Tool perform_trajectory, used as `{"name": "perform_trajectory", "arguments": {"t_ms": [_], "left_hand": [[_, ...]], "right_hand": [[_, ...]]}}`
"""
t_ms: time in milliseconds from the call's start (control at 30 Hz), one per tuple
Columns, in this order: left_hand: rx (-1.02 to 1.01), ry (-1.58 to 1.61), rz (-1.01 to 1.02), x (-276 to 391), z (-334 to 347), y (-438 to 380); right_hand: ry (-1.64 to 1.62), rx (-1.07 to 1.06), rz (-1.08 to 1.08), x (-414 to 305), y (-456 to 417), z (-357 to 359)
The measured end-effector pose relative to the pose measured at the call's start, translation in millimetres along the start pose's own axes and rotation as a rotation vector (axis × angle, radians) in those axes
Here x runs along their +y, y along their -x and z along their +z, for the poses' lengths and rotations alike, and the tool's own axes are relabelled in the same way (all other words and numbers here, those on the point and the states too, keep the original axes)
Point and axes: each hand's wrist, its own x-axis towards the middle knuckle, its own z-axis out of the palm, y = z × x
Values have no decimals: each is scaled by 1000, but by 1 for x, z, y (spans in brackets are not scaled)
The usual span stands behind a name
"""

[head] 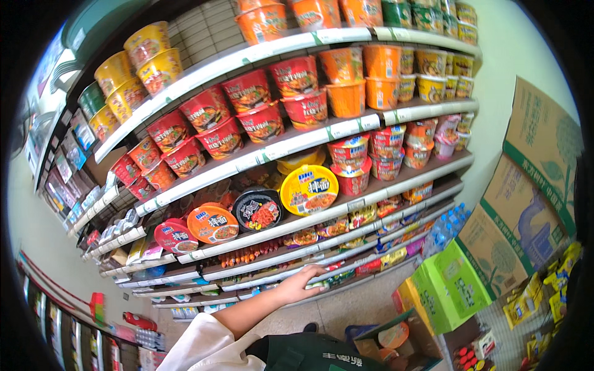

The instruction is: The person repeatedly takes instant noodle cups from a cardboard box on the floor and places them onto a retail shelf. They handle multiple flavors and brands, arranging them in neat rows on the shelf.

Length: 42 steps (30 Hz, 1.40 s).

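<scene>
My left hand (304, 285) reaches out in front of the lower shelves, fingers apart and nothing held. A white sleeve covers the upper arm. At the bottom right, an open cardboard box (424, 341) holds orange-lidded instant noodle bowls (393, 335). A brownish shape low in this box may be my right hand (400, 361); shadow hides its grip. On the shelf ahead, a yellow-lidded noodle bowl (309, 190), a black one (258, 210), an orange one (212, 224) and a pink-red one (176, 236) face forward. Stacked red noodle tubs (305, 109) stand above.
Bagged noodles and sausages (248, 255) fill lower shelves. To the right are a green carton (452, 287), flattened cardboard boxes (524, 204) against the wall, blue-capped water bottles (445, 229) and hanging yellow snack packets (524, 301). A red fire extinguisher (139, 321) is at the lower left.
</scene>
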Motion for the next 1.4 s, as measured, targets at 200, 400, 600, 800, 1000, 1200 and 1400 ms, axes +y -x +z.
{"name": "perform_trajectory", "arguments": {"t_ms": [200, 400, 600, 800, 1000, 1200, 1400], "left_hand": [[132, 1, -16, 23, -41, -8], [326, 100, 80, 35, -97, -7], [345, 374, 169, 16, -128, 7], [297, 239, 266, -29, -140, 41], [254, 279, 107, -59, -157, 83], [330, 356, -131, -97, -169, 125], [425, 531, -242, -124, -166, 153]], "right_hand": [[-42, -161, -53, -10, -12, -28], [-244, -508, -198, -66, 41, -139], [-304, 230, -1045, -326, 203, -315], [-566, 209, -1527, -581, 270, -391], [-381, 810, -1453, -787, 304, -483], [-339, 864, -1370, -895, 308, -533], [-481, 1169, -1246, -913, 323, -497]]}}
